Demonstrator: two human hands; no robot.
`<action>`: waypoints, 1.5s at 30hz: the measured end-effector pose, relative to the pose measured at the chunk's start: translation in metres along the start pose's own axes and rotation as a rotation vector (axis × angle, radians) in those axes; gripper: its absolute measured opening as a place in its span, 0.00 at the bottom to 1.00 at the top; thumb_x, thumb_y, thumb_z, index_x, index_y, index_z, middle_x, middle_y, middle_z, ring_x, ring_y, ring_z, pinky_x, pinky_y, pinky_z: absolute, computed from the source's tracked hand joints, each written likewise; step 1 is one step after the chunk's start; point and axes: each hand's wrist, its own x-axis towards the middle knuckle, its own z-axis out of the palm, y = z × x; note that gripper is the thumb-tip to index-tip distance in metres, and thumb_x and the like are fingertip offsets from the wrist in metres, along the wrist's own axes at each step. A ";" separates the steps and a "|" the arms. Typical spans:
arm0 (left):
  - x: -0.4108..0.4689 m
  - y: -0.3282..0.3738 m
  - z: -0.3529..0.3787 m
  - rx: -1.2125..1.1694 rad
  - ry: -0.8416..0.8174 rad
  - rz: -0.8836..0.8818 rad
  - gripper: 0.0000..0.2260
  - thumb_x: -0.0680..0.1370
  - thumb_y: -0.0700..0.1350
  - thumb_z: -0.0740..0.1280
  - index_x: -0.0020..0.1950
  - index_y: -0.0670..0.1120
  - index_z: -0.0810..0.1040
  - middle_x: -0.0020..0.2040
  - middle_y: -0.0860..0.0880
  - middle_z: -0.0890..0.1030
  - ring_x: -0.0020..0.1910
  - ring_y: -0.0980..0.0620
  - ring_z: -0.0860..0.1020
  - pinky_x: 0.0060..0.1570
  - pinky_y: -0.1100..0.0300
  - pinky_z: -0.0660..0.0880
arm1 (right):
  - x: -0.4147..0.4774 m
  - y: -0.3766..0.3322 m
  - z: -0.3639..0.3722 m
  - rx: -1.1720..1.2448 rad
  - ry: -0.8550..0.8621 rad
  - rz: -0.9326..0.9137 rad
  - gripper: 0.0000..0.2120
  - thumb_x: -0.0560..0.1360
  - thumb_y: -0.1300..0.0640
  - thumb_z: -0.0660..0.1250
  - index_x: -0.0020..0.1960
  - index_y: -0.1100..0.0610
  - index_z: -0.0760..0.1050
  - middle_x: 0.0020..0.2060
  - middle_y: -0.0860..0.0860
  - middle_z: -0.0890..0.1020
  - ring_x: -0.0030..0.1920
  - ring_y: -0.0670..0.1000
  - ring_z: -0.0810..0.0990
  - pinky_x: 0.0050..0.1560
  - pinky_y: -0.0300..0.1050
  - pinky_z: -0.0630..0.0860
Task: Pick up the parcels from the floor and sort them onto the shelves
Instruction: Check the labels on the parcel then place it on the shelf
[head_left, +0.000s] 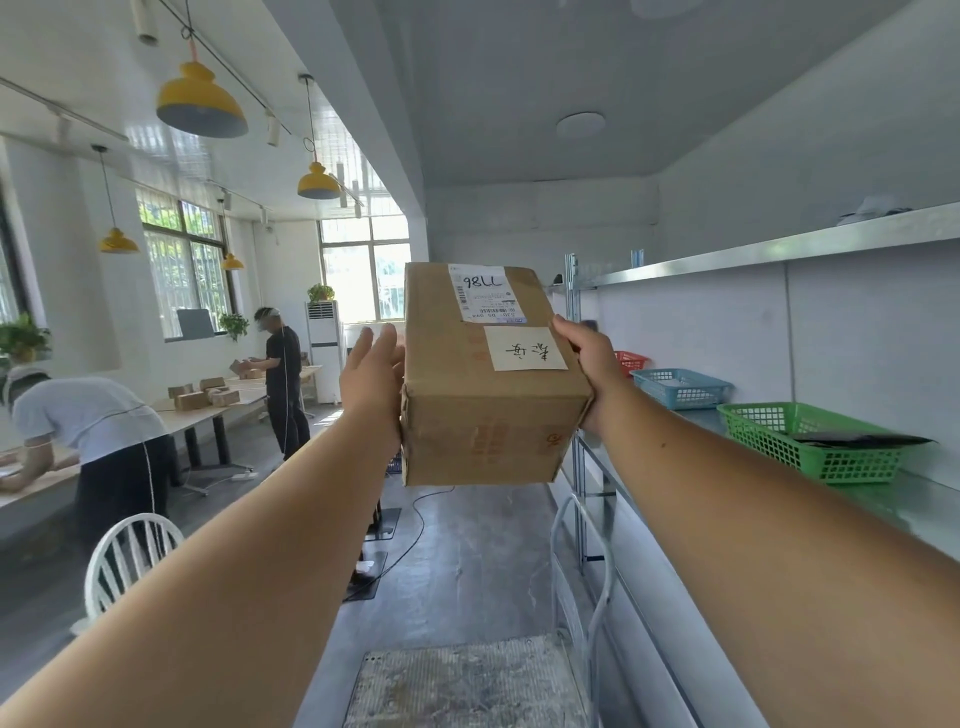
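Observation:
A brown cardboard parcel (488, 410) with a white shipping label and a handwritten note on top is held up in front of me at chest height. My left hand (371, 371) presses flat against its left side, fingers extended upward. My right hand (589, 364) grips its right side, thumb over the top edge. The metal shelves (769, 252) run along the right wall, just right of the parcel.
On the middle shelf stand a green basket (810, 441) with a dark item, a blue basket (680, 387) and a red basket (631, 359). A step platform (467, 680) with a metal rail lies below me. Two people work at tables (208, 410) on the left; a white chair (130, 556) stands near.

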 end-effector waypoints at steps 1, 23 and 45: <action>0.003 -0.001 -0.001 -0.025 -0.009 -0.015 0.22 0.83 0.51 0.70 0.77 0.52 0.75 0.52 0.52 0.86 0.49 0.54 0.84 0.52 0.57 0.80 | 0.002 0.001 -0.001 -0.009 0.001 -0.007 0.15 0.85 0.51 0.61 0.51 0.57 0.83 0.37 0.54 0.89 0.34 0.53 0.88 0.34 0.42 0.83; 0.000 -0.017 -0.013 0.261 -0.043 -0.037 0.10 0.82 0.54 0.70 0.60 0.52 0.76 0.55 0.50 0.83 0.58 0.43 0.82 0.63 0.41 0.78 | -0.016 0.032 -0.007 -0.524 -0.219 0.371 0.41 0.61 0.38 0.81 0.70 0.41 0.73 0.63 0.54 0.84 0.63 0.64 0.81 0.53 0.72 0.82; 0.005 0.021 -0.013 0.042 0.124 -0.121 0.39 0.63 0.80 0.63 0.61 0.53 0.78 0.56 0.49 0.86 0.56 0.44 0.83 0.61 0.42 0.79 | -0.014 0.070 -0.017 -0.002 -0.015 0.165 0.56 0.62 0.75 0.79 0.82 0.48 0.61 0.70 0.59 0.80 0.60 0.60 0.84 0.55 0.61 0.83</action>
